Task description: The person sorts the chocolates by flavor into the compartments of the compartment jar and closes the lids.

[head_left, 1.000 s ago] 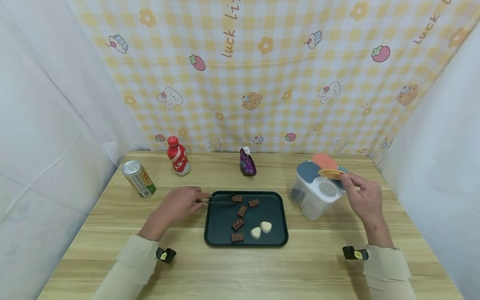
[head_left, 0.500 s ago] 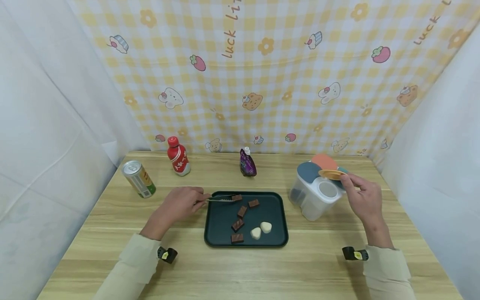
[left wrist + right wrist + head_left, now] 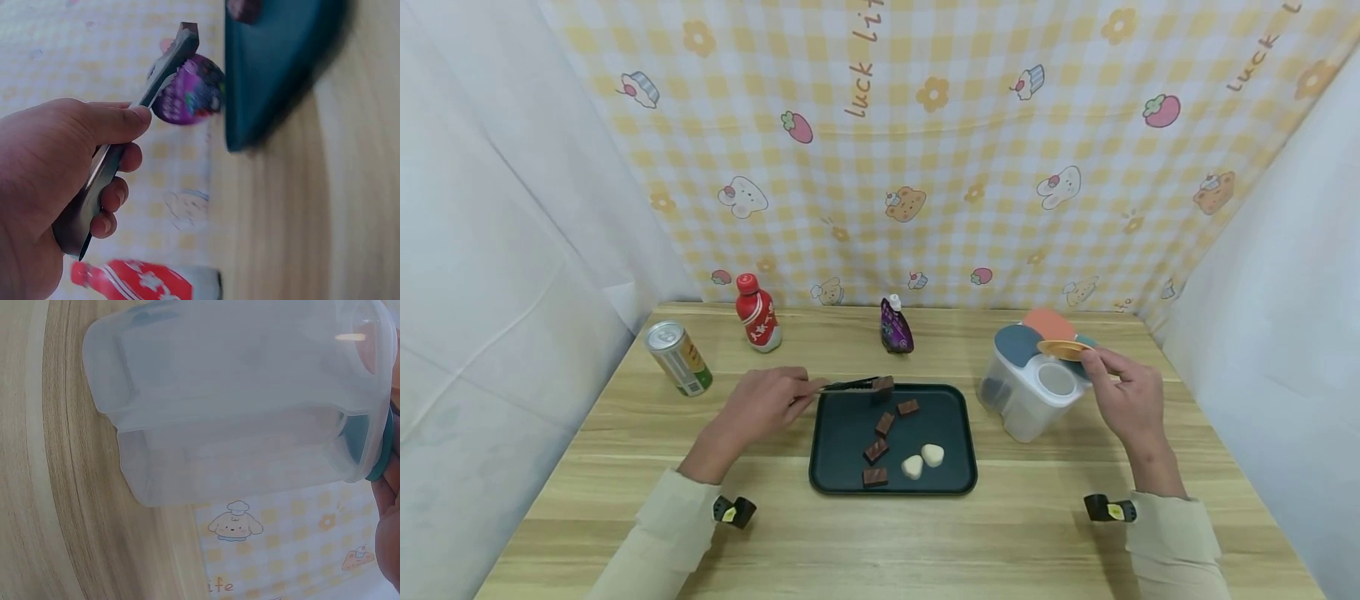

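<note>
Up came one chocolate piece [image 3: 883,387] since half a second ago: it was lying on the tray [image 3: 940,425] then, and now I see it off the surface, by the far rim, nipped in the tips of the tongs [image 3: 170,61]. Left hand [image 3: 767,402] has those tongs gripped, thumb on top and fingers curled under. Right hand [image 3: 1132,398] hasn't really budged on my feed, pinching the orange lid [image 3: 1063,351] tilted up over the clear container [image 3: 1024,417], right of the tray. Four more chocolates [image 3: 875,477] plus two white pieces [image 3: 932,455] sit on the tray. Far side of the worktop [image 3: 925,550] I've got a can [image 3: 679,358] and red bottle [image 3: 758,313] left, purple pouch [image 3: 896,328] mid.
</note>
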### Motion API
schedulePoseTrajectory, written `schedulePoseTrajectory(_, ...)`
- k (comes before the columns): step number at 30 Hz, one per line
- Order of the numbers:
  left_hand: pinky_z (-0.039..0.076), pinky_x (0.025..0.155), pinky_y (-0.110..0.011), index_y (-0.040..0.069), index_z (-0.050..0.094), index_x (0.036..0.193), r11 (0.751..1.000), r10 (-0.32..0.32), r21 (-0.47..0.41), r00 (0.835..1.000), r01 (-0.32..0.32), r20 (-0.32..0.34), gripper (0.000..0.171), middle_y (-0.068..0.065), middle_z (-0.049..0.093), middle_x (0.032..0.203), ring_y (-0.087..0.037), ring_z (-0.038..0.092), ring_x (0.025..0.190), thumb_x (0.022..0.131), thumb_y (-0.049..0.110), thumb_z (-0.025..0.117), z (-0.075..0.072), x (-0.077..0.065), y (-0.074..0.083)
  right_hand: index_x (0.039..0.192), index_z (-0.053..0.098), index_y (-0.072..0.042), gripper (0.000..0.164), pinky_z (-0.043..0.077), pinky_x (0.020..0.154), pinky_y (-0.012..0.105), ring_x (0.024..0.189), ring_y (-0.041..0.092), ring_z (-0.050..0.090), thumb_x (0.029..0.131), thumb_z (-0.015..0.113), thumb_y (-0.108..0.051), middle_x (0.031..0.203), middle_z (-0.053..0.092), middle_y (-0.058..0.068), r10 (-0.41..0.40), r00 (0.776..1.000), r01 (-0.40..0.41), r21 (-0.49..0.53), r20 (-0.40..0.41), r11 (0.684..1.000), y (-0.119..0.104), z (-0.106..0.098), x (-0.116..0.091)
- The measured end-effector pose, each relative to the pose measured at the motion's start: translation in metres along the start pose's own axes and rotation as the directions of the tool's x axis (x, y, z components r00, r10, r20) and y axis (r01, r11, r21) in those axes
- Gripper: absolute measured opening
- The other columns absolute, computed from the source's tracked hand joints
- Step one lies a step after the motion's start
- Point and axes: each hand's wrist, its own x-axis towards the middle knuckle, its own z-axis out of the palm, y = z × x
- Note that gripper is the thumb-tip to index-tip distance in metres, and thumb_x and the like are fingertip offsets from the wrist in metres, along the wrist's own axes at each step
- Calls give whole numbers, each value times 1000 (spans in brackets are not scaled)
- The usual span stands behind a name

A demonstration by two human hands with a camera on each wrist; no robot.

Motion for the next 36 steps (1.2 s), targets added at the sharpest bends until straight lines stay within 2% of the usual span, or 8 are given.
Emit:
schedulePoseTrajectory(7,30,44,-22,22,79,123,999,28,32,998,-26,-57,29,8,57,78,-5,39,54,94,25,78,-20,14,27,97,78,9,31,44,75,6,86,-17,61,100,70,-21,97,69,-14,3,1000,-3,-8,-7,1000,1,0,-1)
schedulePoseTrajectory(12,32,46,-21,24,78,126,997,65,45,993,-61,-103,30,5,61,81,-7,44,57,96,26,77,-26,30,51,98,77,10,29,44,76,6,87,-17,60,100,71,-19,97,71,-9,-16,1000,16,-8,-18,1000,1,0,-2)
schedulePoseTrajectory(15,33,46,-21,24,78,125,994,105,21,983,-103,-151,30,5,63,82,-7,46,58,96,25,77,-27,41,67,98,77,11,25,44,77,6,87,-18,60,99,71,-14,97,72,-1,-20,999,20,-9,-25,1000,1,-1,-2)
schedulePoseTrajectory(20,35,46,-22,23,78,124,986,158,-14,967,-164,-198,28,3,69,88,-8,53,61,97,24,76,-26,62,95,98,75,13,22,43,78,6,89,-20,58,98,69,-8,93,71,23,-15,999,14,-25,-28,1000,2,-1,-2)
schedulePoseTrajectory(23,37,47,-22,24,78,125,984,168,-23,963,-177,-208,27,3,71,92,-7,57,63,98,24,74,-23,73,111,98,74,14,23,43,78,5,89,-21,57,99,69,-8,91,69,31,-17,1000,17,-32,-24,999,3,0,-2)
schedulePoseTrajectory(29,36,46,-20,27,77,127,983,174,-15,959,-182,-222,28,6,70,90,-6,57,62,99,27,73,-17,88,136,100,75,13,23,41,79,5,90,-23,55,101,66,-8,95,71,29,28,999,-27,-47,18,999,0,-1,-1)
schedulePoseTrajectory(36,29,43,-20,28,74,131,991,130,-21,974,-136,-186,30,7,68,89,-5,51,59,101,31,69,-14,103,152,102,75,13,24,41,79,5,90,-24,54,103,64,-8,98,72,29,81,996,-78,-62,46,995,-2,-3,-1)
